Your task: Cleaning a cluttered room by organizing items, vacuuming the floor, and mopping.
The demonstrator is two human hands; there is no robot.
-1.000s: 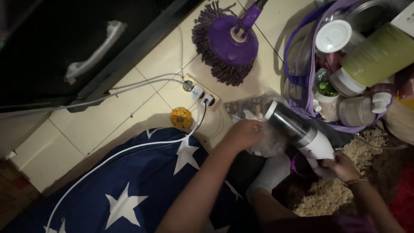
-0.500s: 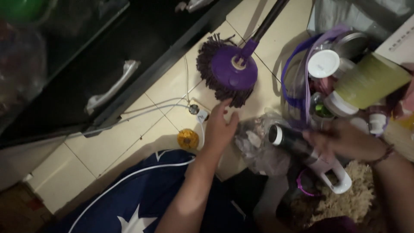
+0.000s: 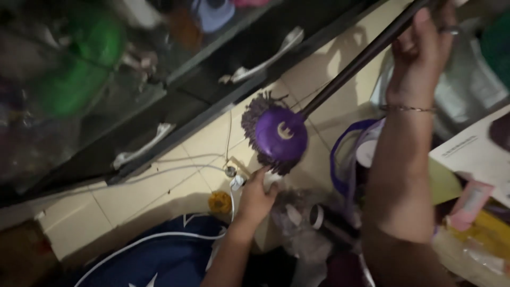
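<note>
Right hand [image 3: 422,48] grips dark mop pole [image 3: 361,58] up high, fingers wrapped shut, tilting round purple string mop head [image 3: 279,135] off tiled floor [image 3: 159,196] while left hand [image 3: 256,195], fingers loosely curled, reaches white power strip [image 3: 236,178] beneath.

Camera: a single head-worn view, with no second view to share ground.
Position: above the floor [image 3: 133,199], close over the person's own arms.
Facing: steeply down and tilted, so the cabinet front [image 3: 159,106] runs from 8 o'clock to 2 o'clock.
Nearness: close; the right hand [image 3: 422,48] at 1 o'clock and its forearm fill much of the right side.
Centre: the purple mop head [image 3: 280,133].
Sharpness: blurred, dim at the edges.
</note>
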